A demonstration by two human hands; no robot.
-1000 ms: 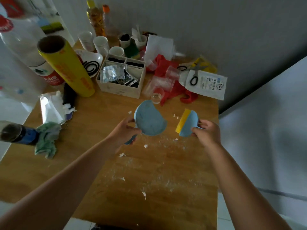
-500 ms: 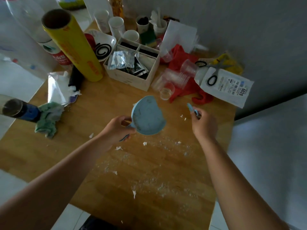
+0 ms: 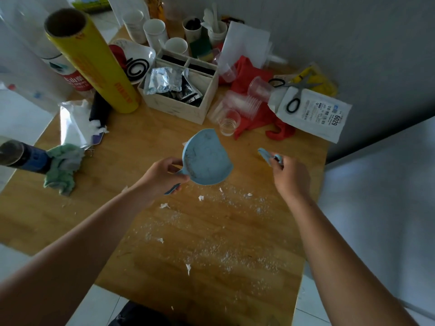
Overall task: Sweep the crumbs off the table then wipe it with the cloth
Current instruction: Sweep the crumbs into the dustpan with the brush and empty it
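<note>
My left hand (image 3: 162,176) grips the handle of a small light-blue dustpan (image 3: 206,158), held tilted above the middle of the wooden table (image 3: 131,147). My right hand (image 3: 290,176) holds a small blue brush (image 3: 268,156) edge-on, to the right of the dustpan. White crumbs (image 3: 221,250) and paper scraps lie scattered over the near half of the table, below both hands. A crumpled green cloth (image 3: 62,167) lies at the table's left edge, well left of my left hand.
The far half is crowded: a yellow wrap roll (image 3: 94,69), a white box of sachets (image 3: 181,90), clear plastic cups (image 3: 237,107), red fabric (image 3: 254,107), a white packet with scissors (image 3: 313,111), paper cups. A dark bottle (image 3: 21,156) lies at the left. A grey wall is behind.
The view has shifted, so the table sits lower and nearer. My right hand turned the brush from face-on, showing yellow bristles, to edge-on. The dustpan stays held above the table.
</note>
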